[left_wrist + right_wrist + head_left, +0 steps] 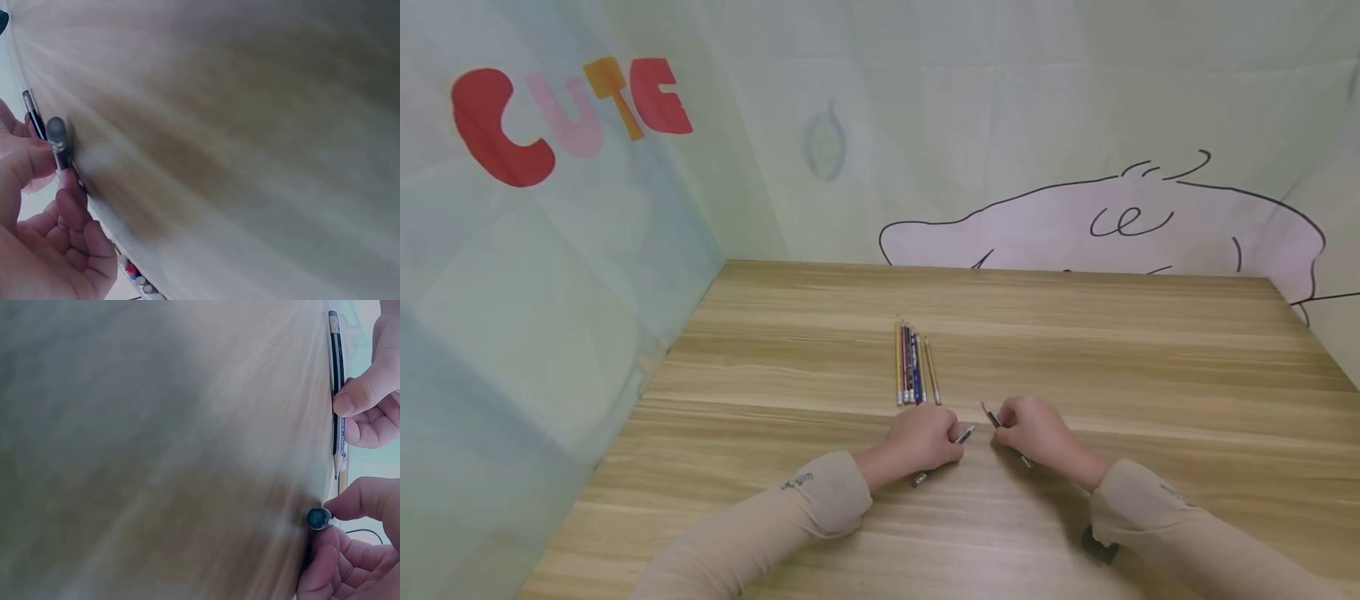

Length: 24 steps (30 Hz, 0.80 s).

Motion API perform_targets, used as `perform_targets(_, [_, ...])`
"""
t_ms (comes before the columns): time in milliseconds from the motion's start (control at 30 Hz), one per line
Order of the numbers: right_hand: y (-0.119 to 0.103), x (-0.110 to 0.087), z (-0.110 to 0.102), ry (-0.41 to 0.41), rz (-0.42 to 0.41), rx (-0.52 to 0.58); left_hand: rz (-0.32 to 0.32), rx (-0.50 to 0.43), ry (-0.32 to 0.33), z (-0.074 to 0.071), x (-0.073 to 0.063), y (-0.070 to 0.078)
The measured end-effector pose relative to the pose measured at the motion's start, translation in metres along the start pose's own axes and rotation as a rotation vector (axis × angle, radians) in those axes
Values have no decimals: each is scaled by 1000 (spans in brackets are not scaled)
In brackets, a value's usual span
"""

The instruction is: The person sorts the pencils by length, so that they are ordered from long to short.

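Observation:
My left hand (927, 437) pinches a dark pencil (921, 479) between thumb and fingers, its pale tip pointing away to the right and its eraser end toward me. In the right wrist view this pencil (337, 375) shows dark and light stripes along its length. Across a small gap, my right hand (1033, 429) pinches a second dark pencil (1026, 459), whose reddish tip points away to the left. Its round eraser end (319, 518) faces the camera in the right wrist view. Just beyond the left hand lies a row of several pencils (908, 367), side by side, eraser ends toward me.
The wood-grain table (1112, 358) reaches back to a fabric wall (1000, 100) with a line drawing. Another fabric wall (572, 275) with coloured letters borders the left side. A small black object (1099, 546) shows under the right sleeve (1150, 508).

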State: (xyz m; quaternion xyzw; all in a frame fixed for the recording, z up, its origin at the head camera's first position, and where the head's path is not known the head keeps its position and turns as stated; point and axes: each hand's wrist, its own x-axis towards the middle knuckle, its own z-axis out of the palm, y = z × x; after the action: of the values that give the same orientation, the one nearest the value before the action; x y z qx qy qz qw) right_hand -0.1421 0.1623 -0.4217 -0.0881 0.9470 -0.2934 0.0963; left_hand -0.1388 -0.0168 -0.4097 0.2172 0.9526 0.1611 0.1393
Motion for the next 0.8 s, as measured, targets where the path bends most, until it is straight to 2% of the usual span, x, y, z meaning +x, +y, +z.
perform_targets(367, [2, 2, -2, 7, -9, 50, -8, -19, 3, -3, 2, 0])
perform_targets(600, [-1, 3, -13, 32, -40, 82, -21, -64, 54, -9, 6, 0])
perform_targets(800, [-6, 6, -21, 37, -31, 151, -30, -151, 140, -15, 10, 0])
